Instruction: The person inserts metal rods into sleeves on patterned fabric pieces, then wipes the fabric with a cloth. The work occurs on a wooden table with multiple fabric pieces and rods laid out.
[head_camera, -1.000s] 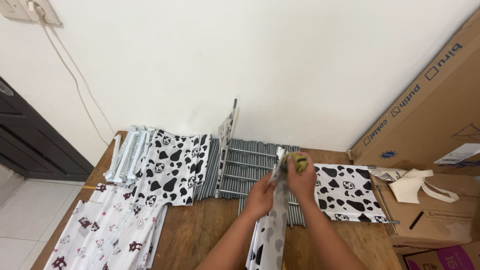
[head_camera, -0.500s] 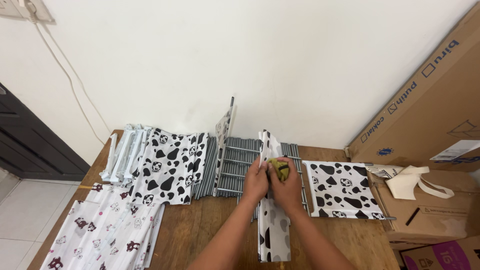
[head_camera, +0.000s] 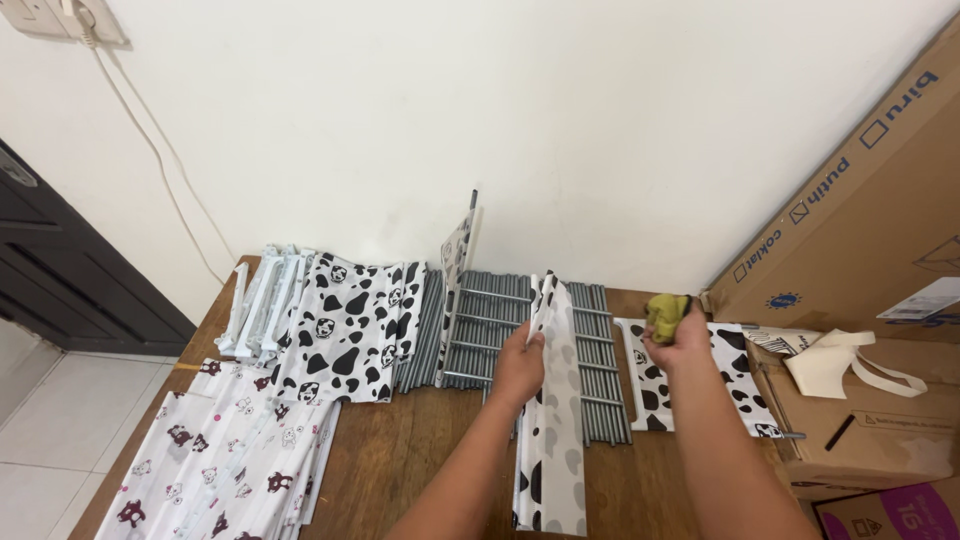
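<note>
From the head camera, two bare hands work over a wooden table (head_camera: 420, 470). One long cow-print panel (head_camera: 553, 420) stands nearly upright between them, running from the near table edge up to the left hand (head_camera: 522, 365). That hand is closed on the panel's upper end, thumb and fingers pinching its edge. The right hand (head_camera: 680, 345) is shut around one small yellow-green cloth (head_camera: 667, 315), bunched above the knuckles, and is apart from the panel, just to its right.

Under and behind the left hand lies one bed of grey metal rods (head_camera: 505, 330), too many to count. Beneath the right hand lies one flat cow-print piece (head_camera: 740, 385). Left of the left hand stands one upright printed panel (head_camera: 457, 255); further left is one heap of cow-print cloth (head_camera: 350, 330), then a bundle of white plastic bars (head_camera: 265, 300), the count unclear. Near-left lies one stack of white animal-print cloth (head_camera: 230, 460). Right of the right hand stand two cardboard boxes, a large one (head_camera: 850, 210) against the wall and a smaller one (head_camera: 870, 420) before it.
</note>
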